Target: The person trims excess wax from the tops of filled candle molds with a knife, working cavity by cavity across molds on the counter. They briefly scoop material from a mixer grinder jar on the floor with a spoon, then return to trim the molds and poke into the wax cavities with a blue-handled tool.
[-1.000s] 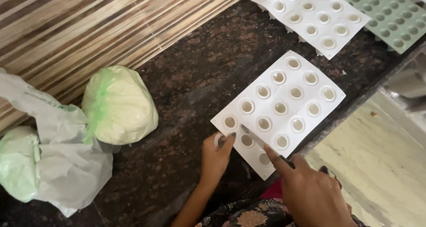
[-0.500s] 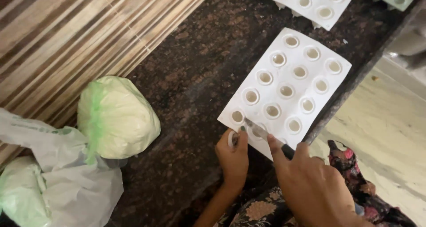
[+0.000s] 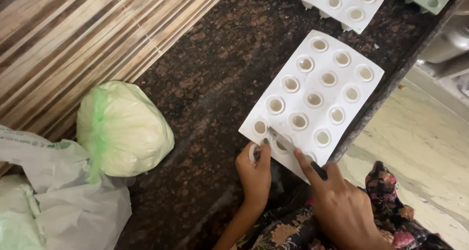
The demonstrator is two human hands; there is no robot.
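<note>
– How is the white mould tray (image 3: 312, 101) handling?

– I'm judging it light, thin and bendy; it's lying at the bench (image 3: 210, 84) edge. My left hand (image 3: 254, 169) is pinching its near corner, my right hand (image 3: 342, 208) is gripping a slim tool (image 3: 288, 145) over a cavity.

– Anything crowding it?

– Another tray (image 3: 337, 0) beyond; tied bags (image 3: 122, 128) well apart.

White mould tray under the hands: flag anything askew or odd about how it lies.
The white mould tray lies skewed on the dark stone counter, its right corner past the counter's edge. No spill or damage shows.
</note>
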